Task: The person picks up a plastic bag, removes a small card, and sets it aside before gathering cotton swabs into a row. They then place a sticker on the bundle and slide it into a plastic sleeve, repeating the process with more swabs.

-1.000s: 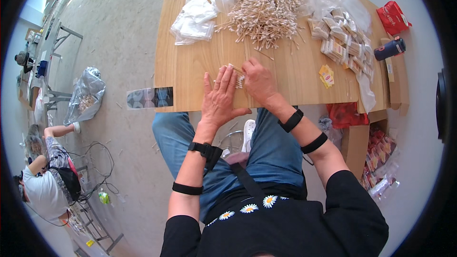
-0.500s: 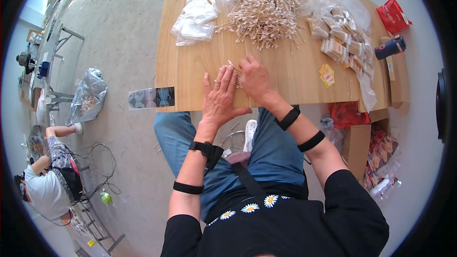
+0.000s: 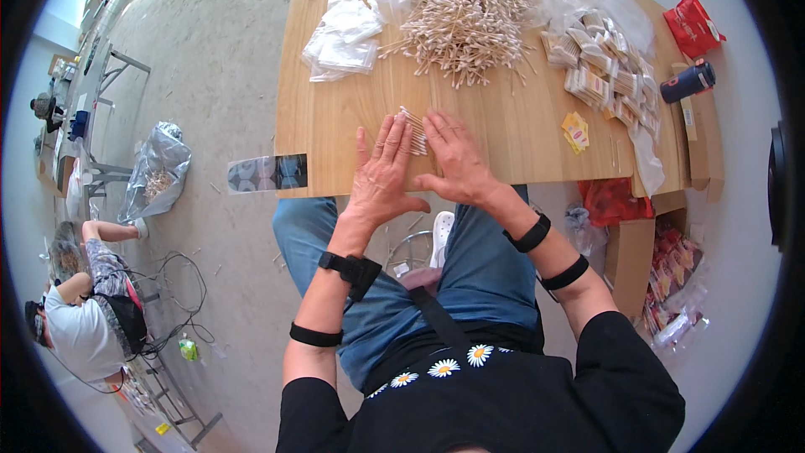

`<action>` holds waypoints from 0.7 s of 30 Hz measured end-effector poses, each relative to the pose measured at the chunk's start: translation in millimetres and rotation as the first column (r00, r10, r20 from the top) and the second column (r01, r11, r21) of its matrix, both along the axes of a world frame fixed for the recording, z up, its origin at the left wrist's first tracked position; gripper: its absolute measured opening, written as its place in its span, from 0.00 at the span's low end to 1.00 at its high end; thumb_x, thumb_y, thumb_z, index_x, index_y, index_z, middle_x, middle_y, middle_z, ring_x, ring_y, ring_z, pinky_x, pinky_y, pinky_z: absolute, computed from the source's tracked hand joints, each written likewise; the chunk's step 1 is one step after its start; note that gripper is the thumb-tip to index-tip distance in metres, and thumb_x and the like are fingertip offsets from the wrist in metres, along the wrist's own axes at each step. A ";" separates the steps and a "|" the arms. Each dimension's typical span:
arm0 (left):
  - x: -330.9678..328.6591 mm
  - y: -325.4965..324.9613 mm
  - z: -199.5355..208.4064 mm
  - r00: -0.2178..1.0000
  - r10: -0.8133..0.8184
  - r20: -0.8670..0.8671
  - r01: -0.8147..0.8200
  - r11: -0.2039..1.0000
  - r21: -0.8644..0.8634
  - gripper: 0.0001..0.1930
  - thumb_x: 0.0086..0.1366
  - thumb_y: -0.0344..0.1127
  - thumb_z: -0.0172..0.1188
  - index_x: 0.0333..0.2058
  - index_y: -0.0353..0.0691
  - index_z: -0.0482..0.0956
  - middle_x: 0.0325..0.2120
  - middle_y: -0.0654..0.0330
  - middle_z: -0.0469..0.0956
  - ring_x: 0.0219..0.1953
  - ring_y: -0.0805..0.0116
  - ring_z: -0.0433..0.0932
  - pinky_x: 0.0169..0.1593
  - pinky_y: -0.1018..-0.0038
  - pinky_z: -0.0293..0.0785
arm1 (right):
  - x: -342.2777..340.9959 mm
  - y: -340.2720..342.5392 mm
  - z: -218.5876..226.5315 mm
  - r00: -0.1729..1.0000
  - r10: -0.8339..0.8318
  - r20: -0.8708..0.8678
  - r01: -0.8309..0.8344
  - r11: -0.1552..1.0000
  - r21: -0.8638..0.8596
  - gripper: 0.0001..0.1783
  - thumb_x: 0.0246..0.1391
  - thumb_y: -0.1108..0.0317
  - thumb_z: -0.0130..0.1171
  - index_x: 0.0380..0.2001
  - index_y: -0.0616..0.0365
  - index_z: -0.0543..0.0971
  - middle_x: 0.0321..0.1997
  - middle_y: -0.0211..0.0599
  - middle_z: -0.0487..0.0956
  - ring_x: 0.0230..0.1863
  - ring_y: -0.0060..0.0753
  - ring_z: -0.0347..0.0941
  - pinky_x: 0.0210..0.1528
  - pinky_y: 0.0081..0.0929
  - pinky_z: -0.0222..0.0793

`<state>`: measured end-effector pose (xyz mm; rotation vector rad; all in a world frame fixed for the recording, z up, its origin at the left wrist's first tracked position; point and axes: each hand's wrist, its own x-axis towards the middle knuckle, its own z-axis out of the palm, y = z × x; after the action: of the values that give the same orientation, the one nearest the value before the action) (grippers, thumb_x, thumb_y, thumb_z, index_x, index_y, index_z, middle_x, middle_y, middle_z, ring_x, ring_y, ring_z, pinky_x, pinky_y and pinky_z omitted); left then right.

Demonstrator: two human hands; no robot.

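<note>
Both my hands rest flat near the table's front edge with a small bunch of cotton swabs (image 3: 415,130) between them. My left hand (image 3: 386,166) has its fingers stretched forward along the left side of the bunch, partly over it. On the other side, the outstretched fingers of my right hand (image 3: 455,155) lie against or close to the swabs; exact contact cannot be made out. Neither hand grips anything. Farther back on the wooden table (image 3: 335,130) spreads a large heap of loose cotton swabs (image 3: 470,17).
Left of the heap lie clear plastic bags (image 3: 344,38). To the right are packed swab bundles (image 3: 604,75), yellow cards (image 3: 576,132), a dark blue bottle (image 3: 688,82) and a red bag (image 3: 693,28). A cardboard box (image 3: 629,247) stands below the table's right side. A person (image 3: 88,319) sits far left.
My right hand has gone from curled fingers beside the swabs to lying flat with fingers extended, slightly lower. My left hand has shifted slightly and stays flat.
</note>
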<state>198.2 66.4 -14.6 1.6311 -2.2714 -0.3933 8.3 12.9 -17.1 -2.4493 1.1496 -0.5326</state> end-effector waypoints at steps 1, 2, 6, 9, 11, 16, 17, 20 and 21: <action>2.4 -1.2 4.3 1.000 0.000 0.002 0.000 1.000 0.000 0.72 0.29 0.60 0.79 0.71 0.33 0.51 0.74 0.52 0.49 0.77 0.58 0.43 0.74 0.41 0.31 | -1.4 1.6 -1.1 0.998 0.034 -0.053 -0.032 0.999 0.034 0.56 0.41 0.51 0.72 0.68 0.71 0.59 0.73 0.59 0.57 0.76 0.58 0.49 0.76 0.51 0.45; 4.6 -5.0 8.4 0.999 -0.023 0.032 0.022 0.999 0.031 0.72 0.29 0.60 0.79 0.71 0.33 0.51 0.74 0.52 0.49 0.77 0.58 0.43 0.74 0.42 0.31 | -2.2 3.2 -1.5 0.992 0.070 -0.104 -0.063 0.996 0.069 0.61 0.39 0.48 0.73 0.69 0.71 0.56 0.75 0.60 0.54 0.78 0.57 0.44 0.77 0.52 0.41; 9.5 -21.4 12.2 0.984 -0.142 0.111 0.137 0.989 0.053 0.73 0.27 0.58 0.80 0.71 0.34 0.52 0.74 0.52 0.49 0.77 0.57 0.43 0.75 0.43 0.31 | 0.2 8.3 1.3 0.984 0.089 -0.152 -0.078 0.994 0.079 0.66 0.35 0.45 0.75 0.71 0.70 0.54 0.77 0.58 0.49 0.79 0.56 0.40 0.78 0.53 0.38; 7.0 -24.3 11.6 0.986 -0.135 0.101 0.127 0.989 0.080 0.74 0.25 0.58 0.80 0.71 0.35 0.52 0.74 0.53 0.50 0.77 0.57 0.44 0.75 0.44 0.32 | 0.6 10.5 -4.0 0.983 0.088 -0.159 -0.077 0.994 0.072 0.70 0.31 0.45 0.77 0.72 0.69 0.52 0.78 0.58 0.48 0.80 0.56 0.38 0.77 0.55 0.37; 5.4 -19.7 11.2 0.991 -0.102 0.091 0.095 0.992 0.079 0.72 0.26 0.57 0.80 0.71 0.35 0.52 0.73 0.53 0.50 0.77 0.57 0.44 0.75 0.43 0.33 | 1.5 12.0 -4.9 0.983 0.073 -0.171 -0.063 0.996 0.064 0.71 0.29 0.47 0.79 0.72 0.68 0.51 0.78 0.58 0.48 0.80 0.56 0.38 0.78 0.54 0.36; 4.6 14.7 -5.3 0.972 0.030 0.234 -0.035 0.999 0.019 0.67 0.34 0.51 0.80 0.71 0.37 0.53 0.73 0.53 0.51 0.76 0.56 0.46 0.74 0.42 0.35 | 17.9 29.1 -2.1 0.963 0.086 -0.257 -0.085 0.996 0.016 0.70 0.28 0.52 0.80 0.72 0.67 0.53 0.78 0.56 0.49 0.80 0.55 0.39 0.78 0.53 0.36; 3.1 22.5 -8.4 0.970 0.093 0.226 -0.100 0.995 0.017 0.65 0.36 0.49 0.80 0.71 0.37 0.53 0.73 0.54 0.51 0.76 0.56 0.46 0.74 0.41 0.35 | 22.6 33.6 -5.8 0.967 0.095 -0.236 -0.094 0.995 0.015 0.71 0.27 0.54 0.81 0.72 0.67 0.53 0.78 0.56 0.48 0.80 0.56 0.38 0.78 0.54 0.36; 3.7 42.7 -19.3 0.943 0.220 0.251 -0.220 0.975 -0.026 0.62 0.39 0.46 0.79 0.71 0.37 0.52 0.73 0.53 0.50 0.76 0.55 0.45 0.73 0.41 0.35 | 41.0 45.5 -11.9 0.973 0.101 -0.209 -0.111 0.993 -0.032 0.68 0.28 0.55 0.80 0.72 0.67 0.54 0.78 0.56 0.49 0.80 0.55 0.39 0.78 0.53 0.35; 5.2 46.7 -23.9 0.919 0.283 0.275 -0.274 0.959 -0.074 0.62 0.40 0.46 0.78 0.71 0.37 0.52 0.72 0.52 0.50 0.76 0.54 0.45 0.73 0.42 0.33 | 46.4 47.0 -12.8 0.973 0.107 -0.205 -0.116 0.993 -0.030 0.68 0.28 0.55 0.80 0.72 0.67 0.54 0.78 0.56 0.49 0.80 0.55 0.39 0.78 0.53 0.35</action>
<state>203.4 113.1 -38.5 2.0701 -2.1702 -0.0518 54.7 59.9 -29.9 -2.6345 1.0772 -0.2811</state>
